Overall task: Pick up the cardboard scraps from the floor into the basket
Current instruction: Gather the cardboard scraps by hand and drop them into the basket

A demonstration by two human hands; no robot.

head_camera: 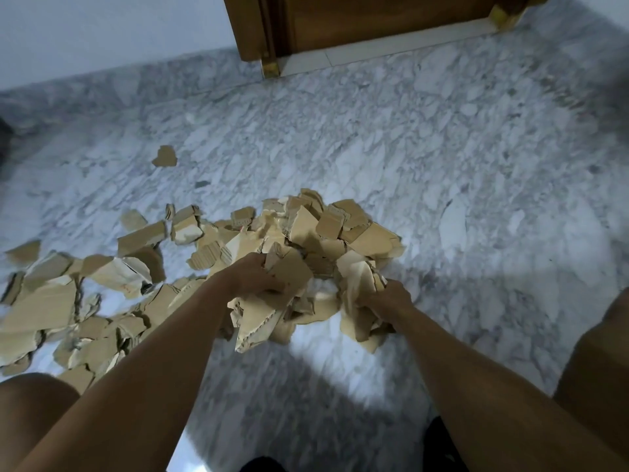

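While the basket is nowhere in view, the lot to be moved reads as follows: cardboard scraps [320,229], torn tan pieces, heaped at centre frame on the marble floor [442,148], with a flatter spread of scraps [51,301] running out toward 9 o'clock and one stray scrap [164,156] lying well apart toward 11 o'clock. Left hand [258,272]: fingers curled shut on a thick clutch of pieces at the near edge of the heap, ragged ends hanging below the palm toward 6 o'clock. Right hand [391,296]: likewise closed on a bundle at the heap's 5 o'clock side, scraps jutting up past the knuckles and down under the wrist. Between the two fists a patch of bare floor shows. Handling note, as judgement: loose corrugated pieces slip easily, so the two handfuls are best pressed toward each other and lifted as one load, kept low, with the dangling lower pieces tucked in first. A wooden door [374,22] stands at 12 o'clock. Much cardboard remains on the floor; the task looks early.
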